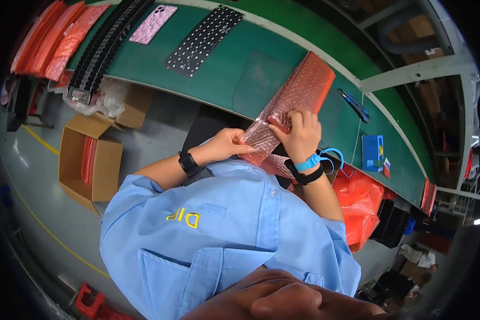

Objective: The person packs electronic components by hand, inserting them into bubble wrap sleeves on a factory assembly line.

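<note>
A sheet of red bubble wrap [293, 88] lies slantwise over the table's near edge, with its lower end hanging toward my lap. My left hand [225, 145] pinches that lower end between thumb and fingers. On the other side, my right hand [300, 134] is closed on a folded part of the same wrap, fingers curled over it. Whether anything is inside the wrap cannot be made out. A black band sits on each wrist, and the right one also has a blue wrist strap [308, 162] with a coiled cord.
The green table [218, 88] carries a black dotted sheet [204, 40], a pink patterned phone-shaped piece [153, 24], a black slotted rack [109, 45], stacked red bubble wrap [53, 40], a blue-handled cutter [353, 105] and a blue holder [373, 153]. Below stand a cardboard box [105, 181] and a red bag [354, 208].
</note>
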